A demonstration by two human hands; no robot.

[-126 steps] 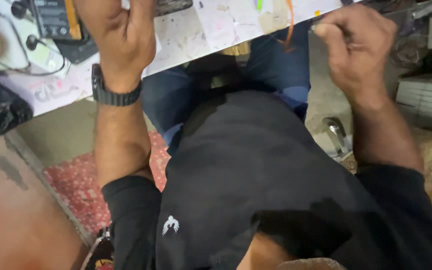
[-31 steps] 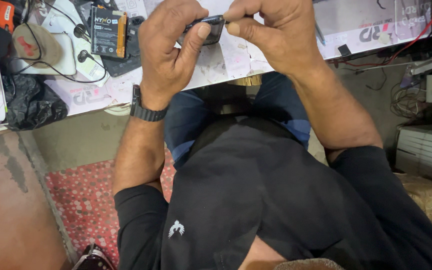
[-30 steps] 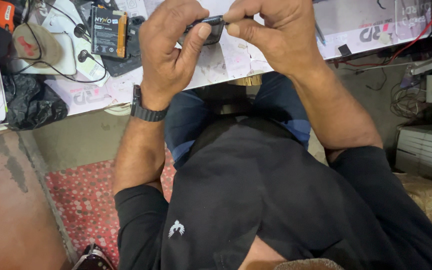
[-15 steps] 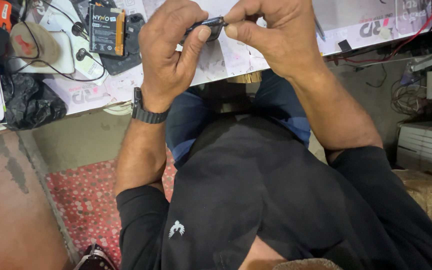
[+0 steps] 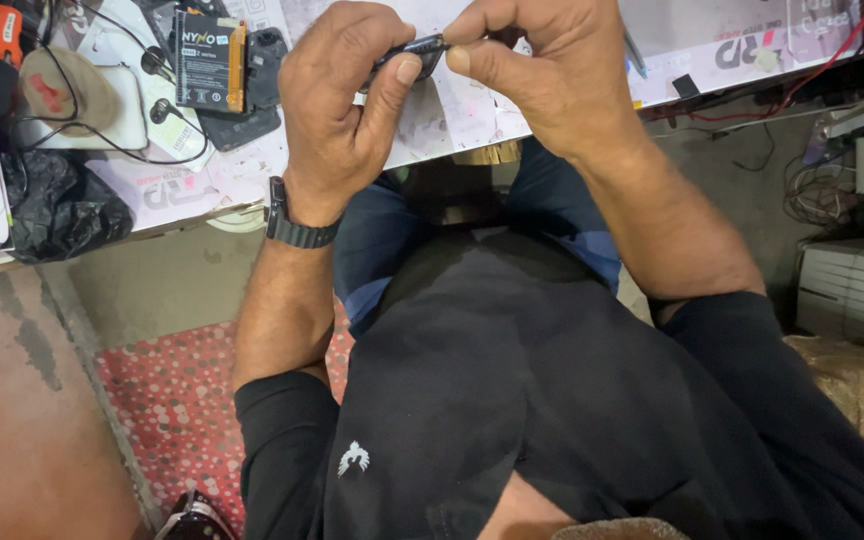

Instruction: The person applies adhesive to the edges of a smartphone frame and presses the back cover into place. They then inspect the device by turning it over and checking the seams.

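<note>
Above the near edge of the workbench (image 5: 472, 110), both hands meet on one small dark part (image 5: 414, 50), slim and flat, hard-looking with a dull sheen. Left hand (image 5: 342, 110): fingers curled tight around it, thumb (image 5: 397, 85) pressed up under its right end. Right hand (image 5: 542, 70): thumb and forefinger pinched together on that same end, other fingers folded. One black ribbed watch (image 5: 297, 230) on the left wrist. Bench top covered in white printed paper, scuffed. Far left: one black flat battery (image 5: 210, 60) with an orange strip, lying on a dark phone shell (image 5: 252, 105); two black earbuds (image 5: 157, 85) on thin wire. One crumpled black plastic bag (image 5: 57, 215) at the bench's left edge. Red dotted mat (image 5: 172, 400) on the floor.
</note>
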